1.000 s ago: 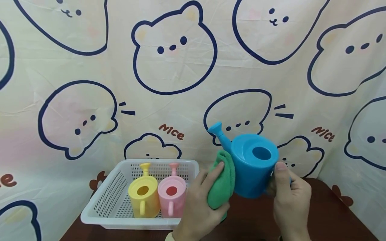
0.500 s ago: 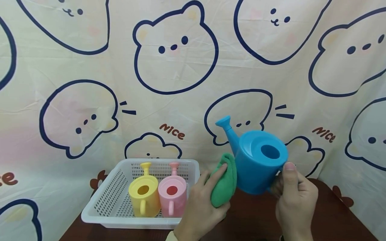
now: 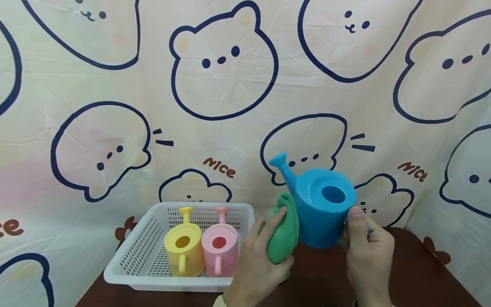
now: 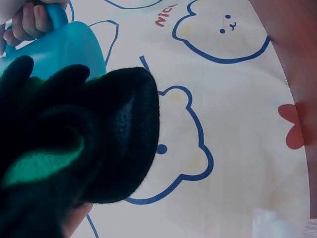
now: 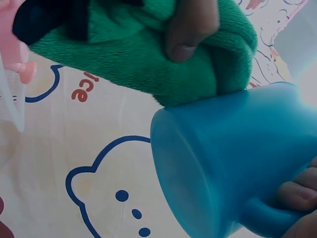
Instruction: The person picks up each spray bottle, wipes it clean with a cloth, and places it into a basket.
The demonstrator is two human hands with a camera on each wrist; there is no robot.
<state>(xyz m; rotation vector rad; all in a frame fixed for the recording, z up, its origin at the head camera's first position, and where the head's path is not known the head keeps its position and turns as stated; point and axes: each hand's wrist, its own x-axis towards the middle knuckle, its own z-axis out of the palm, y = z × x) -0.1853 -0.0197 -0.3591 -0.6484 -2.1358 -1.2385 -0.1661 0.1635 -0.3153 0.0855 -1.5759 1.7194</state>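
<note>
My right hand [image 3: 369, 251] grips the handle of a blue toy watering can [image 3: 320, 221], its thumb on top. The can is held up over the table, its spout slanting up to the left. A folded green cloth [image 3: 284, 238] is in my left hand [image 3: 261, 256], fingers bent over it. In the right wrist view the cloth [image 5: 148, 74] lies against the side of the can [image 5: 247, 144], near its base. The left wrist view shows the cloth dark and close up, with the can [image 4: 74, 47] behind it.
A white perforated plastic basket [image 3: 130, 279] stands left on the dark brown table [image 3: 422, 273]. Inside it a yellow watering can [image 3: 189, 256] and a pink one [image 3: 226, 256] stand side by side. A cartoon-printed curtain [image 3: 230, 140] hangs behind.
The blue watering can and my right hand moved right and tilted slightly, then came back left. My left hand and the cloth shifted slightly along with them.
</note>
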